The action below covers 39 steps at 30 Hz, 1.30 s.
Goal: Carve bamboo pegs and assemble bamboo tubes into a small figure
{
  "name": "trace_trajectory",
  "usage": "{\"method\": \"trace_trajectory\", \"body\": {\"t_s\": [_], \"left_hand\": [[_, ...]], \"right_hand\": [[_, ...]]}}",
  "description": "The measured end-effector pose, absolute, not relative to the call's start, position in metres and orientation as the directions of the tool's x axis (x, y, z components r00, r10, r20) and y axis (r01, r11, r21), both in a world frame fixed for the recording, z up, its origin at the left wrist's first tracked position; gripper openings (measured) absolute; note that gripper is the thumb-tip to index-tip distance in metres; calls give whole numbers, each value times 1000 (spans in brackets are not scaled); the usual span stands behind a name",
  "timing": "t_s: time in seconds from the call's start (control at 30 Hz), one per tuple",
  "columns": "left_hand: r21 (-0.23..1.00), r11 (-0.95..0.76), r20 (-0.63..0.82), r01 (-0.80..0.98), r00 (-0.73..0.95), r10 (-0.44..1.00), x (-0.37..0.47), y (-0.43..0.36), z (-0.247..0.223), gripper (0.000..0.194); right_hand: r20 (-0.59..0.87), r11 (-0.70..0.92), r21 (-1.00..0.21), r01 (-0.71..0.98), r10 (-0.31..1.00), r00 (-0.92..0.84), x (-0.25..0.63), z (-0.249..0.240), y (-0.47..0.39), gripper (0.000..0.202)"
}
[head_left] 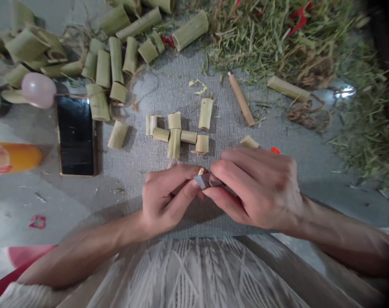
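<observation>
My left hand [167, 194] is closed in a pinch near the table's front edge. At its fingertips shows the tip of a small pale piece [201, 171], mostly hidden. My right hand [258, 188] meets it from the right, its fingers closed on a small grey angular block [202, 181], which also touches the left thumb; its exact kind is unclear. Just beyond the hands, short cut stem pieces [174, 143] lie joined in a cross-like figure. A loose stem piece [206, 113] lies behind it, and another short piece [249, 142] sits beyond my right hand.
A wooden-handled tool [241, 98] lies behind my right hand. Shredded green grass [245, 42] covers the back right. More cut stems [103, 68] are piled at the back left. A phone [75, 134], a pink balloon-like ball [39, 90] and an orange bottle [17, 158] are at left.
</observation>
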State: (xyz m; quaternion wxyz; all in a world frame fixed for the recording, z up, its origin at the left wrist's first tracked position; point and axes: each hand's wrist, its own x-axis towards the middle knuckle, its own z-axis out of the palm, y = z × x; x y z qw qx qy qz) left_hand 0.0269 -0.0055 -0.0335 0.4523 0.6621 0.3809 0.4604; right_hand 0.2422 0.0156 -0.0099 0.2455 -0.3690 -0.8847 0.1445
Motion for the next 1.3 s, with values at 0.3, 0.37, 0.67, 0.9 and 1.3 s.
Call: {"method": "trace_trajectory", "body": {"t_s": [0.3,0.37,0.67,0.9,1.3], "left_hand": [[967,-253,238,16,295,926,27,-9,-36,19],[968,-252,237,12,297,925,27,-10,-36,18],[963,-267,248,38,270,930,28,-9,-34,13],[970,-245,239,-8,256,937,30,-10,-39,17],[975,-218,221,-39,223,949,33,-10,-43,18]], "right_hand": [[293,672,-498,548,725,-623,244,-8,16,37],[288,666,-509,546,729,-621,245,-8,16,38],[298,663,-506,551,735,-610,245,-8,15,35],[281,660,-493,567,738,-614,245,-7,16,38],[265,659,-453,600,742,-615,244,-9,15,41]]}}
